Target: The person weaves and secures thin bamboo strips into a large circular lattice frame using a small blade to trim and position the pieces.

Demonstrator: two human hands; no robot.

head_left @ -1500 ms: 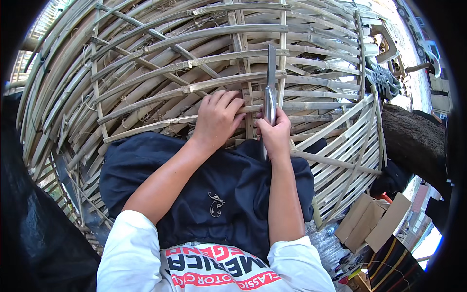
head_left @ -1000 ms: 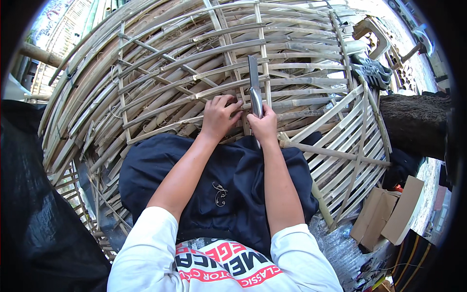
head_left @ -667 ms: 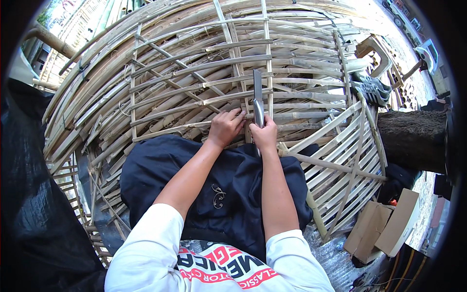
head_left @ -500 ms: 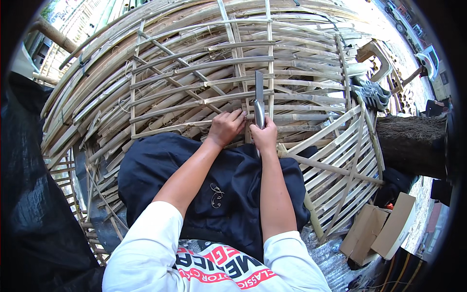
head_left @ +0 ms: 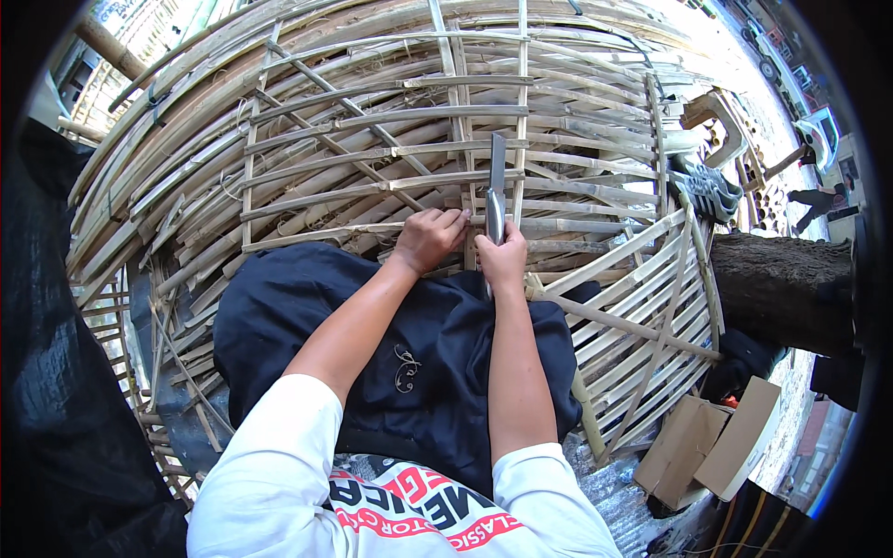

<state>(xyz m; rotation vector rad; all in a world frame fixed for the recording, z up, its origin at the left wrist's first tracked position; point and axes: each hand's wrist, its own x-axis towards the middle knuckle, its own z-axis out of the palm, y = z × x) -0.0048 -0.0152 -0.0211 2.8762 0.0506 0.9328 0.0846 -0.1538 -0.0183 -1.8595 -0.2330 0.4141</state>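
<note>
My left hand (head_left: 431, 239) is closed at the near edge of a lattice of split bamboo strips (head_left: 372, 165). Its fingertips pinch a bamboo slat at a crossing with an upright strip. Just to the right, my right hand (head_left: 502, 258) is wrapped round a long knife-like metal tool (head_left: 496, 200). The tool points away from me, with a flat, dark, straight upper part and a shiny silver lower part. It lies over the lattice beside an upright strip. My right fingers hide its lower end. A dark cloth (head_left: 307, 298) covers my lap beneath both forearms.
A large pile of bamboo strips (head_left: 158, 195) lies under and beyond the lattice. A smaller slatted bamboo panel (head_left: 642, 325) is at the right, near a tree trunk (head_left: 781, 286), a shoe (head_left: 707, 191) and an open cardboard box (head_left: 688, 451). Black sheeting (head_left: 65, 372) hangs at the left.
The view has shifted slightly, so the surroundings sit a little differently. Both hands keep their grips at the same lattice crossing, and the metal tool stays in place.
</note>
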